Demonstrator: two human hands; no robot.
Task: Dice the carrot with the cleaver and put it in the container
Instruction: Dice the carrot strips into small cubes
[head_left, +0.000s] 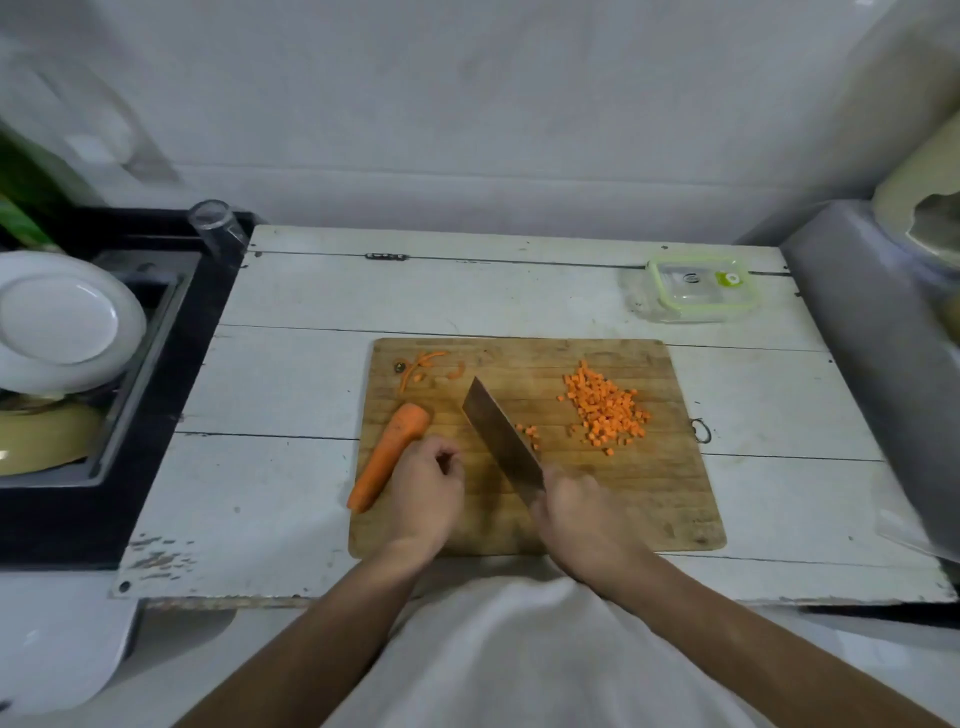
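Note:
On the wooden cutting board a pile of diced carrot lies at the right. A few more dice sit beside the cleaver blade. My right hand grips the cleaver's handle, and the blade points up and to the left over the board's middle. A carrot piece lies at the board's left edge. My left hand rests on the board just right of that carrot, fingers curled, with nothing seen in it. The clear container with a green-rimmed lid stands at the table's back right.
Carrot peelings lie at the board's top left corner. A sink with white plates is to the left, and a glass stands at its back corner. A grey appliance borders the table's right side.

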